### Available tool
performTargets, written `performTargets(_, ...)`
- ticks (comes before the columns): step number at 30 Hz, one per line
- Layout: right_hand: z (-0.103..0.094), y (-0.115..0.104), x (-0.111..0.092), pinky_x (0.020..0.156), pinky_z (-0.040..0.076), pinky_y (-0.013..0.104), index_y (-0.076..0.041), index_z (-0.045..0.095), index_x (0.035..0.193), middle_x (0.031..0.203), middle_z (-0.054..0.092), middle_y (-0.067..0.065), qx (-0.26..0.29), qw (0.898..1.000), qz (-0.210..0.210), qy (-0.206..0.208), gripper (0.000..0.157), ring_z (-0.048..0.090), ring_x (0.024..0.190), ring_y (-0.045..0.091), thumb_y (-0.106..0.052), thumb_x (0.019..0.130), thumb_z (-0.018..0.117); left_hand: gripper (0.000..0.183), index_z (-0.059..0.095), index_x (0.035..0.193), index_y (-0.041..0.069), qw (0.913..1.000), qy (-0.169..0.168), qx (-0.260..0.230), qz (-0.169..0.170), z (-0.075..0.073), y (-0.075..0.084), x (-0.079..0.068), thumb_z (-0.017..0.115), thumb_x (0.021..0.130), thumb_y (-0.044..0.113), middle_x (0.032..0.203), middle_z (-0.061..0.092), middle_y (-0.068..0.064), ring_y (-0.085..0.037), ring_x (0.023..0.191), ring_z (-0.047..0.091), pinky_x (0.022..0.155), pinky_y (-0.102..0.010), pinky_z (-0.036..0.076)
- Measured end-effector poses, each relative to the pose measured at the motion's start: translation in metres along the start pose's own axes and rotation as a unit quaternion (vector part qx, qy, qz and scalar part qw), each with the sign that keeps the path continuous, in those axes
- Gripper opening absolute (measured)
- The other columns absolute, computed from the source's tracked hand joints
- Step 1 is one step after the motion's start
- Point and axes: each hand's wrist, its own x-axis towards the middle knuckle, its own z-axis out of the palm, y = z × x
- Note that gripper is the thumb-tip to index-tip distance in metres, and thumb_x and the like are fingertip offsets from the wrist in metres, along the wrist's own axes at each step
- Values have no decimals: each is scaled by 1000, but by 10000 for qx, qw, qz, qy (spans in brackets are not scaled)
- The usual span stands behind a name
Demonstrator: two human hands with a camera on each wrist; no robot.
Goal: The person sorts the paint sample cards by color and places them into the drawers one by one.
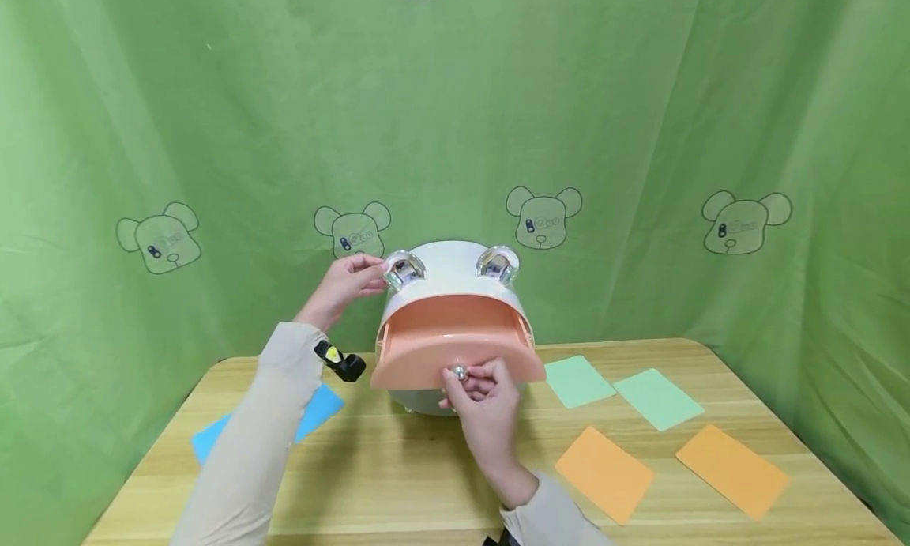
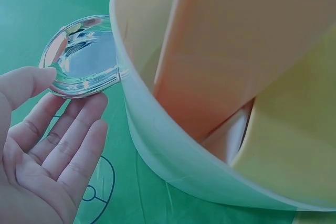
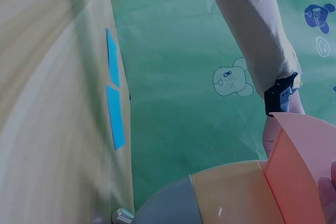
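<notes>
The right hand (image 1: 486,408) pinches the round silver knob (image 1: 459,371) on the salmon-pink drawer (image 1: 412,364), which juts from the front of a rounded white box (image 1: 448,265) on the wood-grain table (image 1: 370,483), with two orange cards (image 1: 604,473) lying nearby to the right. Farther back, two pale green cards (image 1: 579,380) lie beside the box and blue cards (image 1: 318,412) to its left, partly behind the sleeve (image 1: 249,443). The left hand (image 1: 344,285) holds the edge of one silver eye-shaped piece (image 1: 405,268) between thumb and fingers, before a green bear-print curtain (image 1: 455,135).
</notes>
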Motion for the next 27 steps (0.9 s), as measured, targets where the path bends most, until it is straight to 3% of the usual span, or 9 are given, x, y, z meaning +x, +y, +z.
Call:
performTargets(10, -7, 4, -9, 46, 56, 31, 13, 45, 84, 72, 63, 28, 96, 9986, -458, -245, 27, 64, 51, 13, 7, 78, 71, 31, 55, 117, -1, 10000, 11, 49, -13, 0, 2, 1, 60, 92, 19, 99, 64, -4, -13, 85, 64, 94, -37, 51)
performTargets(17, -8, 3, -15, 47, 56, 30, 13, 44, 85, 73, 63, 28, 98, 9978, -581, -321, 26, 63, 51, 13, 9, 78, 70, 30, 55, 115, -1, 10000, 7, -63, 52, 1, 4, 1, 61, 92, 17, 97, 64, -4, -31, 101, 61, 95, -39, 50)
performTargets(23, -10, 2, -20, 47, 56, 31, 14, 44, 85, 74, 63, 30, 222, 9967, -689, -371, 26, 65, 53, 13, 11, 78, 69, 28, 56, 114, 0, 10000, 18, -18, -43, 0, 1, 0, 61, 92, 17, 96, 65, -2, -14, 85, 65, 90, -33, 53)
performTargets(27, -11, 4, -23, 48, 57, 31, 14, 44, 86, 76, 63, 30, 248, 9955, -805, -440, 26, 66, 55, 13, 11, 78, 69, 29, 55, 115, -1, 10000, 8, -62, -32, 0, 0, 0, 61, 92, 16, 97, 65, -3, -15, 86, 65, 91, -34, 52)
